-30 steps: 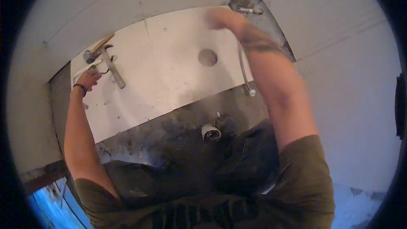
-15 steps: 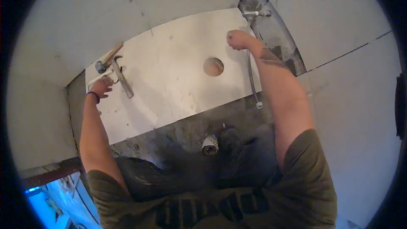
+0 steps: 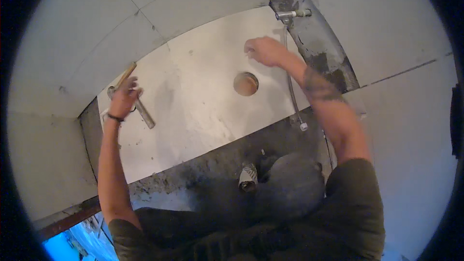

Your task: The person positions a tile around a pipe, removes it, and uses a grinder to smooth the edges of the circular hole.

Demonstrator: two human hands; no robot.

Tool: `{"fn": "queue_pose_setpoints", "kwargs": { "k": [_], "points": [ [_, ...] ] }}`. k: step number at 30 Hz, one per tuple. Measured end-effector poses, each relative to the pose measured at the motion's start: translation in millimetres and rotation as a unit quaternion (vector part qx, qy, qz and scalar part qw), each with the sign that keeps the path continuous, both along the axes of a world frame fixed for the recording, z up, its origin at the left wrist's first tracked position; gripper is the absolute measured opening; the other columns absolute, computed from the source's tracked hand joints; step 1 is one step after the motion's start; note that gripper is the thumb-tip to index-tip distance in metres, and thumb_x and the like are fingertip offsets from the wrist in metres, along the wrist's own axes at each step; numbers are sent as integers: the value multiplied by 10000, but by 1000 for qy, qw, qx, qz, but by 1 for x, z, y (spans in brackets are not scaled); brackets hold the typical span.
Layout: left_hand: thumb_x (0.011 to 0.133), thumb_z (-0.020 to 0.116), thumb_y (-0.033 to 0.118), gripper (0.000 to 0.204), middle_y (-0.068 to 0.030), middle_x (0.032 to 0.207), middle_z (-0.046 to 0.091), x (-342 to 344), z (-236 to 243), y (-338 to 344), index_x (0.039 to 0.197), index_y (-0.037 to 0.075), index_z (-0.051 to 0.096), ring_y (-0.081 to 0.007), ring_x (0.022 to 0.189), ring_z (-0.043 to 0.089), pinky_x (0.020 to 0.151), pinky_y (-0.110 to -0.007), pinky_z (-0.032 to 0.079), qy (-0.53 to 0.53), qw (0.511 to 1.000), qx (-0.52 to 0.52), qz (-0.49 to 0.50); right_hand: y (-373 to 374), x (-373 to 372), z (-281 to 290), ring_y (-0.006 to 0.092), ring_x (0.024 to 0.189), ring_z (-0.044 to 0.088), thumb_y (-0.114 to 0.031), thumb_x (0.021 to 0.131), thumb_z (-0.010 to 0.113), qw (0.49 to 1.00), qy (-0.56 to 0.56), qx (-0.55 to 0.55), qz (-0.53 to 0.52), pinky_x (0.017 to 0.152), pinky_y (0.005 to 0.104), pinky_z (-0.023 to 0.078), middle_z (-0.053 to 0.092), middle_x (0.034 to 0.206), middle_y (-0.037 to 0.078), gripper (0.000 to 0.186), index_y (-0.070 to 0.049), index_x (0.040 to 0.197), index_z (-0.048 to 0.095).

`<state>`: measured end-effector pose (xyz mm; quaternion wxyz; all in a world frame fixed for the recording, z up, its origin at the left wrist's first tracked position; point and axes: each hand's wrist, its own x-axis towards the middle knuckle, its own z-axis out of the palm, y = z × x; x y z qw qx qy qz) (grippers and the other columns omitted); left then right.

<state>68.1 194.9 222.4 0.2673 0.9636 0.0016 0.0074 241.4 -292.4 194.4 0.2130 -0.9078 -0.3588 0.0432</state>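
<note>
My left hand (image 3: 125, 94) is over a small pile of tools at the left of the white board (image 3: 198, 92), fingers apart. There lie a hammer (image 3: 145, 116), a wooden handle (image 3: 128, 70) and other pieces partly hidden by the hand. My right hand (image 3: 266, 50), its fingers curled round something I cannot make out, is above the board near a round hole (image 3: 245, 83). Just right of it a braided hose (image 3: 293, 99) hangs from a metal valve (image 3: 286, 16) on the dark rough wall (image 3: 326, 63), down to a white-tipped end.
Large pale tiled walls (image 3: 58, 145) close in on both sides and behind the board. A wrapped pipe stub (image 3: 248, 179) rises from the dark surface near my legs. Blue plastic sheeting (image 3: 72, 241) shows beyond an edge at lower left.
My left hand has moved up and right onto the tools, fingers spreading. My right hand has come down from the board's back corner and shifted slightly left since half a second ago.
</note>
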Motion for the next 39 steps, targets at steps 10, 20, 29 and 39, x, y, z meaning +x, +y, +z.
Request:
{"fn": "queue_pose_setpoints", "kwargs": {
  "k": [10,20,29,39],
  "points": [
    [701,807,357,925,-250,1475,361,-11,-131,-211,1427,11,350,-398,1312,423,1082,-439,388,276,926,231,-108,-11,-122,-181,143,677,623,-189,872,647,867,203,301,-342,638,299,499,679,767,87,186,-31,968,666],
    [662,838,250,929,-320,1461,312,-18,-171,-208,1386,-46,335,-427,1332,394,1033,-420,455,229,944,224,-86,-5,-143,-162,151,647,622,-124,904,599,854,299,274,-327,627,293,502,670,767,82,176,-26,1046,631],
    [605,869,240,980,-353,1445,317,-12,-173,-214,1365,-73,335,-450,1319,407,999,-423,486,244,936,232,-100,-10,-156,-165,359,770,670,-182,914,594,858,333,295,-258,690,427,536,672,843,159,195,-60,1066,599],
    [632,856,271,992,-366,1414,343,-11,-175,-212,1384,-66,305,-462,1295,428,963,-427,510,235,933,246,-119,6,-119,-167,411,691,627,-169,897,609,892,243,261,-276,606,483,500,646,781,187,136,-64,975,574]
  ]
}}
